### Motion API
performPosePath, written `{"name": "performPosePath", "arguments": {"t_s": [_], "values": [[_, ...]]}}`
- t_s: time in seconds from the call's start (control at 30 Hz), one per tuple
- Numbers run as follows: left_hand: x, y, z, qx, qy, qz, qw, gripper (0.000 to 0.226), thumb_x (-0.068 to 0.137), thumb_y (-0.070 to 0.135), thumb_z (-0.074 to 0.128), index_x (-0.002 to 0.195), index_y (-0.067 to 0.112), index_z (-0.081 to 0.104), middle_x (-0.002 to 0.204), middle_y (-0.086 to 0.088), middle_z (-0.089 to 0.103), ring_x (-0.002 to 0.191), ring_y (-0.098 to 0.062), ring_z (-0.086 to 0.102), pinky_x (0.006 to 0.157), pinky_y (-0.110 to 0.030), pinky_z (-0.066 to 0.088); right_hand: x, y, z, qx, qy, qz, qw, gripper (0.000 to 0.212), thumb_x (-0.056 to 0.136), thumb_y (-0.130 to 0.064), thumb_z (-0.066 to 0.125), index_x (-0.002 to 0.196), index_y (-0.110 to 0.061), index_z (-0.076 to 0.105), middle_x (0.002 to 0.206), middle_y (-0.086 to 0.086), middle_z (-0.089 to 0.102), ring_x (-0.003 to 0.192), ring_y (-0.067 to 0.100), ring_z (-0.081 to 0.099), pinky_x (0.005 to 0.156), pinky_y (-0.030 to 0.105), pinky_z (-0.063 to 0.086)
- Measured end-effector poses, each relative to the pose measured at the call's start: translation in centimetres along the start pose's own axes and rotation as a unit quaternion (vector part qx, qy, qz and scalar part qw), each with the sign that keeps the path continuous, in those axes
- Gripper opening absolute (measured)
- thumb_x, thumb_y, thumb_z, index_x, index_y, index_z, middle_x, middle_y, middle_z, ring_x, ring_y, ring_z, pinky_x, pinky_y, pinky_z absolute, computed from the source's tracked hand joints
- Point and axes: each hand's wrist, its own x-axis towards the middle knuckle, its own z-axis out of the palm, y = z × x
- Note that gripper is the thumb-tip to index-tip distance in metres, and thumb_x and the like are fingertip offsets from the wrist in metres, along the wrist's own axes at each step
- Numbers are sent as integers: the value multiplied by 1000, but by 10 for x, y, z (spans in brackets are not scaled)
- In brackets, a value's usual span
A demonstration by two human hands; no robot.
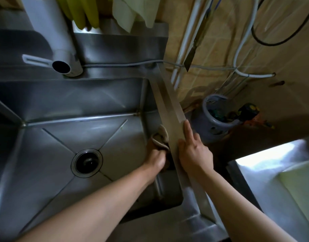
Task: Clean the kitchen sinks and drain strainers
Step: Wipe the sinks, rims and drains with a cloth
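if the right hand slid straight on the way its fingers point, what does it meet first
Probably nothing soon. The right hand lies open on the sink rim, fingers pointing along it toward the back wall. The strip ahead looks bare up to the grey cable crossing at the far corner, though depth there is unclear.

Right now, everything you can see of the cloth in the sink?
The small beige cloth looks soft and ribbed, bunched into a wad. The left hand grips it from below, pressing it against the stainless steel sink at the right inner wall, just under the rim. Its lower part is hidden in the hand.
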Motion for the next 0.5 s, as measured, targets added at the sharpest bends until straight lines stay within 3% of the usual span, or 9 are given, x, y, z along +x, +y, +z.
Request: {"name": "performPosePath", "arguments": {"t_s": [0.07,0.17,0.27,0.37,0.5], "values": [[20,1,0,-1,23,-30,999,24,99,8,38,109,9,60,103,-20,63,92,-34,63,73,-36,53,1,2,2,-8,10,-5,1000,61,99,-48,26,146,-43,-11,130,7,46,94,28,60,76,37,49],[52,7,-1,3,53,-49,997,29,100,16,36,115,1,55,119,-34,56,105,-46,59,84,-52,51,1,3,6,-25,30,-13,999,61,98,-50,25,146,-42,-12,125,5,48,92,25,59,68,32,41],[80,26,-2,-37,83,-76,993,36,97,29,39,123,7,52,127,-27,55,101,-35,61,76,-44,55,3,5,8,-31,45,-20,998,62,98,-49,27,147,-41,-11,126,4,48,101,24,56,69,32,40],[104,42,-5,-53,97,-65,992,35,93,31,45,124,18,54,124,-14,60,109,-33,60,91,-48,52,4,6,10,-31,53,-22,998,62,97,-50,28,147,-42,-10,126,3,49,108,23,53,71,34,40],[84,32,-8,27,78,-8,997,39,96,26,44,134,19,48,129,-12,55,116,-31,55,98,-47,47,4,6,12,-36,68,-19,997,64,96,-51,28,147,-42,-10,124,3,49,110,23,52,72,35,41]]}}
